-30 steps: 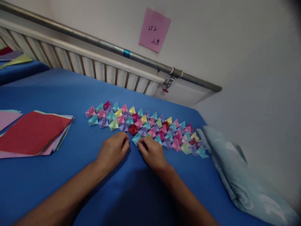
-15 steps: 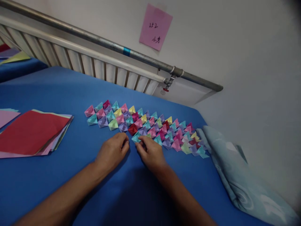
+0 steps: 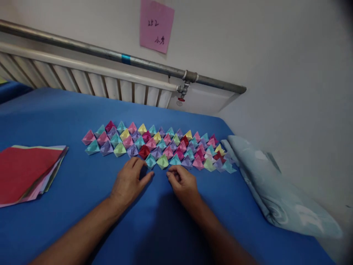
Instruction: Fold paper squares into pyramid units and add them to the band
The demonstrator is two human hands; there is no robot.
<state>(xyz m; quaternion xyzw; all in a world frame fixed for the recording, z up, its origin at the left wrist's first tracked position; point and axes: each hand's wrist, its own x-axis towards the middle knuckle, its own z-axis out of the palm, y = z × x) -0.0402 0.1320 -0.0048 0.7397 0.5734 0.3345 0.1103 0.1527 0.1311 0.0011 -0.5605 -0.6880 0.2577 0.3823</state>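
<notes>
Several rows of small folded paper boats (image 3: 168, 151) lie side by side on the blue sheet, in pink, cyan, purple, yellow, green and red. My left hand (image 3: 129, 181) rests at the near edge of the rows, thumb apart from the fingers and nothing held. Its fingertips are beside a cyan paper boat (image 3: 150, 161); whether they touch it I cannot tell. My right hand (image 3: 184, 182) is just in front of a light green paper boat (image 3: 162, 161) and another cyan boat (image 3: 175, 160). Its fingers are curled in toward the thumb, with nothing visible in them.
A stack of coloured paper sheets (image 3: 30, 173) with red on top lies at the left. A folded pale blue blanket (image 3: 264, 180) lies on the right. Behind the blue surface (image 3: 55, 110) run a white radiator (image 3: 96, 84) and a metal pipe (image 3: 91, 50) with a red-handled valve (image 3: 181, 99).
My right hand has drawn back from the cyan boat and moved slightly right, uncovering the light green boat. My left hand's thumb and fingers have spread apart. The view has turned a little to the right.
</notes>
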